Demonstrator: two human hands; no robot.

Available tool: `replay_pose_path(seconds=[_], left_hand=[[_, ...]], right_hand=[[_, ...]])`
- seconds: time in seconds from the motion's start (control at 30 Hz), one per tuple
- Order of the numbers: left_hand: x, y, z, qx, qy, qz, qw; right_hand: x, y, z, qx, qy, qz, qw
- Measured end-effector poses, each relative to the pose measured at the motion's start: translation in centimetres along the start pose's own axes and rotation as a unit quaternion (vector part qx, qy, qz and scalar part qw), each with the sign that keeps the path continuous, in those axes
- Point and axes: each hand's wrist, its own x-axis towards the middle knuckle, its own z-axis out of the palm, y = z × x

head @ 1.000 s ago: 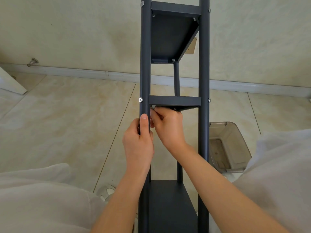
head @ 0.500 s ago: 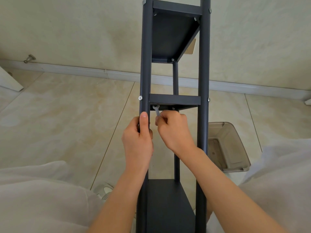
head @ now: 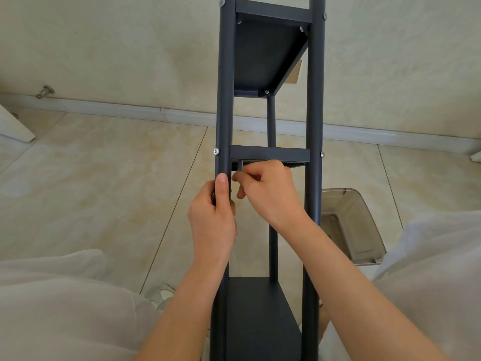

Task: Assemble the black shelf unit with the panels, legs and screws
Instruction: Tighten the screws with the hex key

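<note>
Under the middle panel (head: 269,154), the right hand (head: 268,191) pinches what looks like a hex key (head: 240,166); the left hand (head: 212,217) wraps around the left leg (head: 224,100).

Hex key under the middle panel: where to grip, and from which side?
Grip its lower end, coming from below and the right, between the legs. The hex key stands upright into the underside of the middle panel, tight beside the left front leg, which blocks the left. The right hand pinches it that way; the left hand grips that leg.
</note>
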Motion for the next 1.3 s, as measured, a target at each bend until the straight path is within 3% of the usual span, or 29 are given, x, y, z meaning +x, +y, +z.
replay_pose_path(seconds=[0.17, 0.67, 0.87, 1.03, 1.13, 1.3], left_hand=[[0.0, 0.0, -0.1, -0.001, -0.001, 0.004, 1.000], [0.4, -0.6, -0.2, 0.002, 0.011, 0.008, 1.000], [0.6, -0.8, -0.2, -0.007, 0.010, -0.002, 1.000], [1.0, -0.9, -0.3, -0.014, 0.006, -0.016, 1.000], [1.1, -0.5, -0.2, -0.031, 0.000, -0.033, 0.999], [1.5, -0.4, 0.0, -0.032, 0.006, -0.041, 0.999]], right_hand=[[0.2, 0.5, 0.8, -0.005, 0.013, -0.021, 1.000], [1.4, 3.3, 4.6, -0.012, 0.160, -0.167, 0.973], [1.1, 3.3, 4.1, -0.024, 0.104, -0.133, 0.985], [-0.6, 4.7, 2.8, -0.161, -0.040, -0.095, 0.982], [-2.0, 4.7, 1.3, -0.203, -0.023, -0.104, 0.974], [-3.6, 2.1, -2.6, -0.171, 0.012, -0.128, 0.977]])
